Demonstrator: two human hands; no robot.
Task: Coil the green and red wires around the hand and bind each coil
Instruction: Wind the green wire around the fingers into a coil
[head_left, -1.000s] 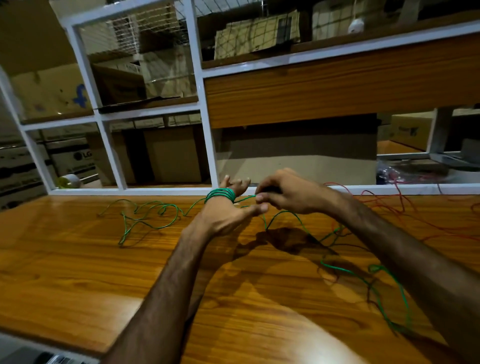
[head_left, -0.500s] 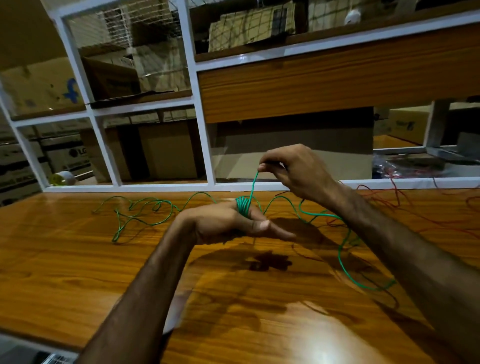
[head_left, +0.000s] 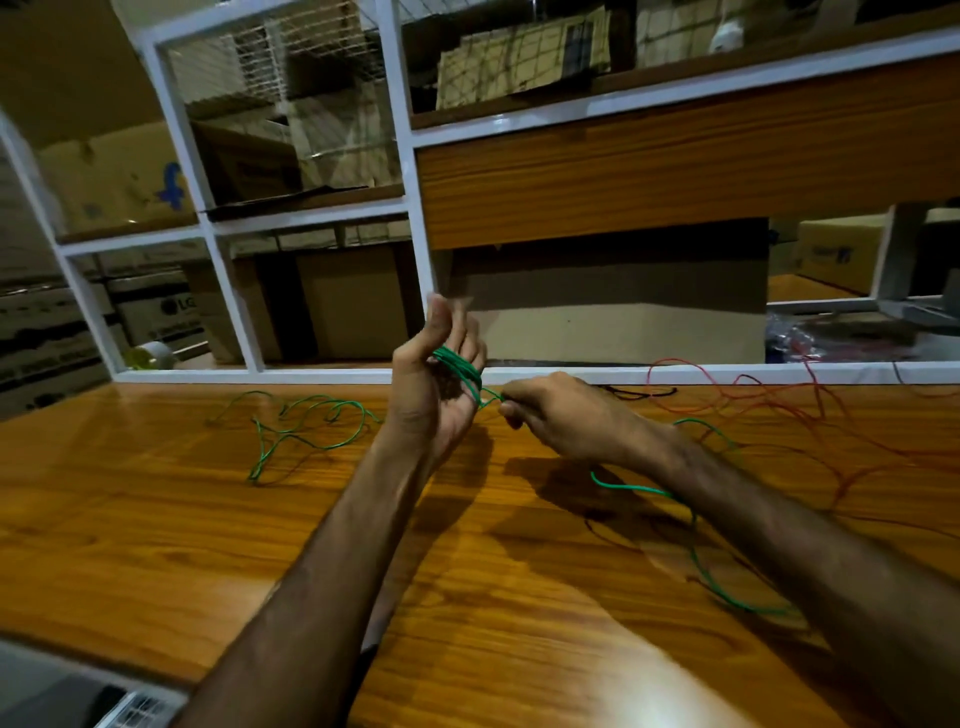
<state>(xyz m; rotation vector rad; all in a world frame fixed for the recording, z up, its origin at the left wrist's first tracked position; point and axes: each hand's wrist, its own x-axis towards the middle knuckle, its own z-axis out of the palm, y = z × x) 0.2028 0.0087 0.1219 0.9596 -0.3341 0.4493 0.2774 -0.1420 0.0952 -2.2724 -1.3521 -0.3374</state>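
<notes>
While green wire (head_left: 457, 366) wraps left hand (head_left: 434, 384) fingers (head_left: 470, 338), right hand (head_left: 566, 415) pinching strand

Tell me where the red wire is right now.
The red wire lies loose on the wooden table at the far right, beyond the right hand, untouched by both hands.
</notes>
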